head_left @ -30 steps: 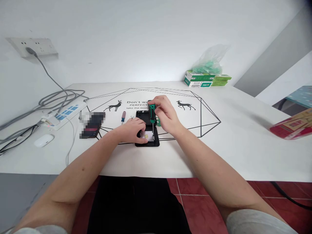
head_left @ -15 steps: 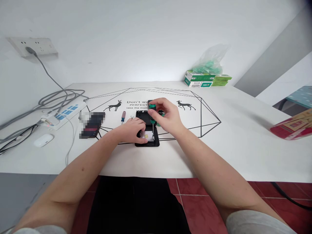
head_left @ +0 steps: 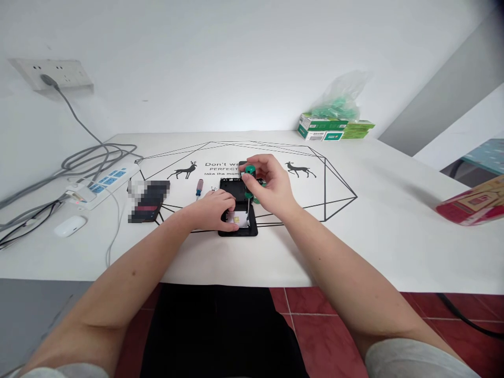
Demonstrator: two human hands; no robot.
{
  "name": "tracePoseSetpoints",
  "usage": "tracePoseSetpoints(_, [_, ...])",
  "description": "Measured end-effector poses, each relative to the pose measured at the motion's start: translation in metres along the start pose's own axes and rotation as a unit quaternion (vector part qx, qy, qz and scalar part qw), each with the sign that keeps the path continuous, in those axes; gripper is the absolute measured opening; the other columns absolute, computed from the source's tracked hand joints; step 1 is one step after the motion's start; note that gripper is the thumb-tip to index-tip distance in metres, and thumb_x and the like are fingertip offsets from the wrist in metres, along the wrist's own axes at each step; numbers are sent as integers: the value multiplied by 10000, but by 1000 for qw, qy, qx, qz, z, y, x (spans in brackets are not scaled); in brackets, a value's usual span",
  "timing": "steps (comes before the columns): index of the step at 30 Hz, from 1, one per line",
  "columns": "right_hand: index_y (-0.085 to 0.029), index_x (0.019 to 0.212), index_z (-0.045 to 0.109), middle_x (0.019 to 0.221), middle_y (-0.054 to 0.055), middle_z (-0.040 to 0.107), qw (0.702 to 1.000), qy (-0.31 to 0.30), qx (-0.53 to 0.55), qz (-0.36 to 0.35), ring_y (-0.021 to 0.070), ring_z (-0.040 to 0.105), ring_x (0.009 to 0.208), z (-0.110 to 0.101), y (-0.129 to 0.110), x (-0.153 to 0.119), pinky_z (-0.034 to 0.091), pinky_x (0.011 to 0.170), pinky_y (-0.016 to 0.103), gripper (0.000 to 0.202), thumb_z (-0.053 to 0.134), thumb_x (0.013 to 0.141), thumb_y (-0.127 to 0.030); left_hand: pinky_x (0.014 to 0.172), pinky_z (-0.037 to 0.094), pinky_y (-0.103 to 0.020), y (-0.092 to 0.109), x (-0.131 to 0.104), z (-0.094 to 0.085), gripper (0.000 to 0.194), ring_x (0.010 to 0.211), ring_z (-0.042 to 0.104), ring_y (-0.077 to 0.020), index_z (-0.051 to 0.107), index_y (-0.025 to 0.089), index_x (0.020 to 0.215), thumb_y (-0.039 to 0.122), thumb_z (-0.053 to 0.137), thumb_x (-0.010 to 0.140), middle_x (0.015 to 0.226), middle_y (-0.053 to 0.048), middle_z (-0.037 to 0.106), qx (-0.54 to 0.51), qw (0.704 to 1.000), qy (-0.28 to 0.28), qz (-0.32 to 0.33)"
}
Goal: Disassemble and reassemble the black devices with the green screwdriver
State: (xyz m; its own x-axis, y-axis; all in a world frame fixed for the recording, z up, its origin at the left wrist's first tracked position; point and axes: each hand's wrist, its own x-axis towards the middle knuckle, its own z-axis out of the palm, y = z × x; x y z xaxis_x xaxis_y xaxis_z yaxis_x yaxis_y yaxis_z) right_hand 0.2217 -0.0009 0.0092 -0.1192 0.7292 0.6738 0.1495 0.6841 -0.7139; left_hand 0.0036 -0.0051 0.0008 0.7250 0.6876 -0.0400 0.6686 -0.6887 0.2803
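Note:
A green-handled screwdriver (head_left: 250, 170) stands nearly upright in my right hand (head_left: 270, 184), pinched between thumb and fingers. Its shaft points down at the right side of a white part (head_left: 241, 219) set in a black frame (head_left: 254, 231). My left hand (head_left: 214, 210) grips the left side of that frame, its thumb on the white part near a small yellowish square. Behind the frame lies a black casing (head_left: 232, 190). More dark and green items behind my right hand are mostly hidden.
A second screwdriver (head_left: 199, 187) lies left of the casing. Farther left are a phone (head_left: 151, 202), a white earbud case (head_left: 70, 226) and a power strip (head_left: 108, 184) with cables. Green boxes (head_left: 323, 126) stand at the back right, a red-and-brown package (head_left: 472, 205) at the right.
The screwdriver handle has tilted slightly to the right, and the fingers of my right hand have shifted around it. My left hand looks the same.

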Motion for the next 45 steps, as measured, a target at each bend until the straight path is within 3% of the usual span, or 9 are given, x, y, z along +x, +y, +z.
tracePoseSetpoints(7, [-291, 1195, 601, 1119, 35, 812, 999, 52, 12, -10, 185, 761, 941, 1, 0, 3, 650, 833, 399, 293, 737, 957, -395, 1108, 393, -451, -3, 0, 2, 367, 1311, 560, -331, 617, 236, 908, 572, 765, 912, 1333, -76, 694, 9, 1000, 0, 4])
tracePoseSetpoints(12, [-301, 1203, 606, 1149, 40, 806, 997, 72, 15, -12, 191, 751, 919, 2, 4, 3, 673, 834, 423, 365, 764, 964, -527, 1150, 349, -493, -7, 1, 5, 400, 1344, 550, -346, 617, 238, 934, 618, 740, 940, 1377, -83, 695, 25, 999, 28, 17])
tracePoseSetpoints(16, [-309, 1215, 595, 1198, 54, 794, 995, 91, 31, -20, 231, 768, 1061, 3, 8, 4, 684, 921, 465, 436, 764, 957, -618, 1170, 344, -506, -9, 3, 8, 244, 1371, 544, -330, 633, 241, 987, 476, 697, 992, 1366, -80, 710, 13, 995, 92, 35])
tracePoseSetpoints(21, [-324, 1214, 582, 1234, 45, 780, 994, 98, 44, -23, 224, 777, 1054, 4, 12, 4, 685, 971, 477, 422, 763, 966, -613, 1141, 346, -521, -12, 6, 10, 146, 1301, 591, -302, 626, 231, 901, 322, 633, 1017, 1245, -62, 762, 11, 987, 152, 47])
tracePoseSetpoints(28, [-330, 1227, 569, 1262, 50, 751, 992, 117, 33, -28, 237, 782, 1092, 3, 15, 5, 668, 1016, 488, 430, 741, 975, -633, 1156, 304, -577, -29, 10, 10, 135, 1290, 604, -328, 699, 240, 935, 257, 600, 1025, 1208, -73, 785, 50, 979, 189, -50])
tracePoseSetpoints(34, [-315, 1213, 584, 1214, 61, 775, 993, 119, -12, -22, 241, 774, 1079, 1, 19, 7, 666, 908, 447, 452, 724, 967, -667, 1143, 322, -600, -53, 14, 13, 267, 1289, 597, -359, 798, 242, 1002, 145, 549, 1003, 1220, -117, 780, 97, 955, 218, -176])
tracePoseSetpoints(40, [-300, 1221, 591, 1206, 71, 788, 993, 112, -35, -9, 240, 774, 1080, 1, 16, 6, 654, 906, 438, 454, 700, 972, -664, 1129, 312, -650, -69, 14, 18, 372, 1292, 569, -371, 838, 254, 1031, 147, 483, 1008, 1231, -140, 775, 125, 956, 202, -173])
tracePoseSetpoints(45, [-293, 1201, 592, 1188, 70, 799, 993, 107, -39, -1, 242, 772, 1073, 1, 12, 6, 651, 920, 450, 410, 716, 968, -608, 1103, 304, -683, -80, 14, 21, 349, 1261, 558, -392, 851, 269, 1020, 206, 508, 1007, 1229, -151, 771, 107, 960, 202, -162])
